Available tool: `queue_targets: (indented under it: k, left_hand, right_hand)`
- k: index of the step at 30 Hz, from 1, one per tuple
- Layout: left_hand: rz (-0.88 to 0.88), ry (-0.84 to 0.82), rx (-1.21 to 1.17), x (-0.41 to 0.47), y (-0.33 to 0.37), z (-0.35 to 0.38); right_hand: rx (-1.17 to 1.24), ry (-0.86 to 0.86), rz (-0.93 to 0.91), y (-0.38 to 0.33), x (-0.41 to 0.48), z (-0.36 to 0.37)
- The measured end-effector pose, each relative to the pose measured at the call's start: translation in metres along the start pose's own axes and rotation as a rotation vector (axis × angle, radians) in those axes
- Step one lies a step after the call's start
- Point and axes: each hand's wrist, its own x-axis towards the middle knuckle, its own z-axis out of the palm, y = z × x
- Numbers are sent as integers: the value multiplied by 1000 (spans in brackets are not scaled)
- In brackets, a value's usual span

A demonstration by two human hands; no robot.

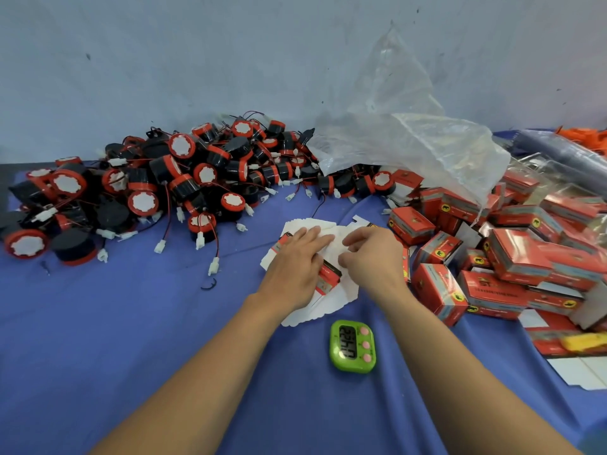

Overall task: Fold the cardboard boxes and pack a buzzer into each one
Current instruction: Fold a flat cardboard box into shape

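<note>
Dozens of boxes [512, 257] stand folded, a heap of buzzers [164, 182] remains; left hand [295, 261] presses open-fingered on flat blanks [331, 297], right hand [371, 254] pinches one.

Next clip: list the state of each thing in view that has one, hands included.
flat boxes: unfolded, stacked, white side up
left hand: fingers straight, pressing on the flat boxes
right hand: fingers curled, pinching the top flat box
buzzers: unpacked, in a loose heap
folded boxes: assembled, piled at the right
plastic bag: crumpled, draped over some folded boxes
timer: lying flat, display showing digits
</note>
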Motion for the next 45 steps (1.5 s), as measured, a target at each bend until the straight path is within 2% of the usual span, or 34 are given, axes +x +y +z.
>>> queue_targets:
  k: [4,7,10,13,15,16,20,21,23,25,26,28,30,33,36,38,40,42,45]
  left_hand:
    - [-63,89,145,2,-9,-2]
    - [-109,70,153,5,-11,-5]
    - [-211,146,73,12,-13,-13]
    - [-252,256,97,9,-17,-21]
    - [-239,265,30,5,-22,-21]
    - [-242,275,-17,3,-24,-19]
    - [-324,333,-126,-3,-26,-8]
    - [-351,326,-146,-5,-26,-4]
    - [-382,295,-167,-10,-24,0]
    - [-365,318,-178,-10,-19,-1]
    - [-308,339,-182,-11,-16,-3]
    - [-74,336,-200,-16,-5,-6]
    - [69,206,-258,-21,5,-7]
    - [72,73,-241,-21,10,-2]
    - [18,117,-186,-16,18,1]
    - [-38,192,-122,-13,22,5]
    - [-15,250,-69,-15,21,9]
    - [25,227,-45,-19,16,11]
    - [33,244,-14,-22,14,13]
  right_hand:
    - [-100,-98,-22,-6,7,-8]
    - [-344,-110,-135,-11,8,-11]
    - [-593,-28,-202,-21,5,-15]
    - [-630,90,-244,-30,6,-19]
    - [-512,107,-237,-34,11,-21]
    - [-371,93,-193,-35,16,-20]
    - [375,-50,103,-37,11,-13]
    - [414,-103,146,-35,4,-8]
    - [273,-236,132,-30,-13,-2]
    - [186,-280,107,-28,-15,-2]
    - [171,-252,85,-29,-12,-5]
    - [127,-127,13,-36,-2,-18]
    - [109,-10,-96,-48,5,-32]
    - [-47,42,-240,-68,11,-41]
    - [-196,108,-283,-80,11,-38]
    - [-155,170,-242,-79,8,-32]
    - [-84,247,-170,-73,4,-27]
    - [-109,335,-141,-68,-1,-24]
    - [-236,347,-287,-70,-8,-19]
